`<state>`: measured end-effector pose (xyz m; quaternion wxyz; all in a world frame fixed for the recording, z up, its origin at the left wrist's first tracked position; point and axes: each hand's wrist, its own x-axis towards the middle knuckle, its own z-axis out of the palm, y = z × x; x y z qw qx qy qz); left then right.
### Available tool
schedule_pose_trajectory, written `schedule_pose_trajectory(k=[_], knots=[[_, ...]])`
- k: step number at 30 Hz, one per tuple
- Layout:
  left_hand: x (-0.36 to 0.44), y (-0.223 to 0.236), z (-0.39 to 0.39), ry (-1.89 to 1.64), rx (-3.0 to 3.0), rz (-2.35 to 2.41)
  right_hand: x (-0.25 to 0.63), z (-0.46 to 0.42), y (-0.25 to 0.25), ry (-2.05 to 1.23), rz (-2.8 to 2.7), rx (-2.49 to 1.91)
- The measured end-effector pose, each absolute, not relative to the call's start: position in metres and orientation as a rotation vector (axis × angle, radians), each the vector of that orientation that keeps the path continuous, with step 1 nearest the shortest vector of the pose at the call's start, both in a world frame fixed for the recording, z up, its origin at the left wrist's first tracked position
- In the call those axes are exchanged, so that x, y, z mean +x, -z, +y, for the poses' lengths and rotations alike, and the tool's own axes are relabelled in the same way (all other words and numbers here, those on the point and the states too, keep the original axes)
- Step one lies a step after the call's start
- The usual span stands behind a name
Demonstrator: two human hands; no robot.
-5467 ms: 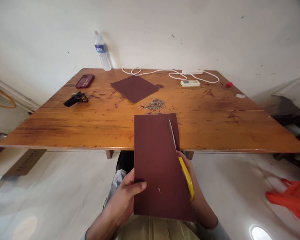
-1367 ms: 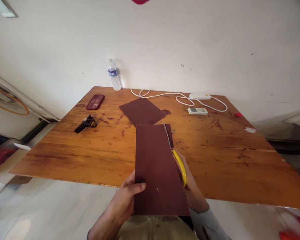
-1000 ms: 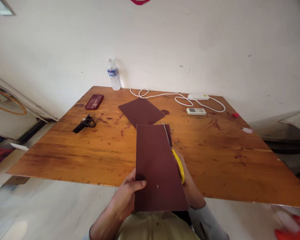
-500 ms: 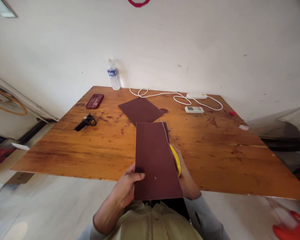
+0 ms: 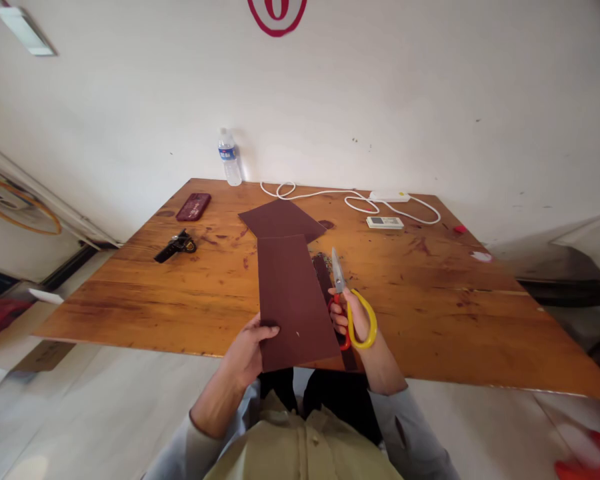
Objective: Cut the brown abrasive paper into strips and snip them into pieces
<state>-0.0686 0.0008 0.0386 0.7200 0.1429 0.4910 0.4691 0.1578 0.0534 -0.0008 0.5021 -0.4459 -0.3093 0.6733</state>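
Note:
My left hand point(image 5: 250, 350) pinches the lower left edge of a dark maroon sheet point(image 5: 293, 300), thumb on top, holding it above the near side of the wooden table point(image 5: 455, 313). To the right, my right hand point(image 5: 357, 327) grips scissors point(image 5: 347, 303) with yellow and red handles, blades closed and pointing away. A narrow maroon strip point(image 5: 325, 283) hangs beside the sheet, between it and the scissors, apart from the sheet along its length.
A second maroon sheet point(image 5: 280, 219) lies flat further back. Also on the table: a water bottle point(image 5: 229, 159), a dark red phone case point(image 5: 193, 206), a black tool point(image 5: 175, 245), a white cable with power strip point(image 5: 375, 199), a small white remote point(image 5: 385, 222). A red object point(image 5: 587, 460) lies on the floor.
The scissors have come out from behind the sheet and now show fully at its right. A narrow strip now stands apart from the sheet's right edge. My view has tilted up.

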Motion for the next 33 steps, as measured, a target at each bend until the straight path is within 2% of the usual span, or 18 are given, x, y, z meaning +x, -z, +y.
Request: schedule_pose_trajectory(k=[9, 20, 33], knots=[[-0.089, -0.036, 0.07, -1.351, 0.378, 1.171, 0.17, 0.046, 0.008, -1.73, -0.624, -0.902], [-0.037, -0.049, 0.224, -1.468, 0.295, 1.147, 0.17, 0.046, 0.019, -1.766, -0.624, -0.817], [-0.022, -0.018, 0.264, -1.454, 0.327, 1.178, 0.169, 0.046, 0.019, -1.804, -0.61, -0.801]])
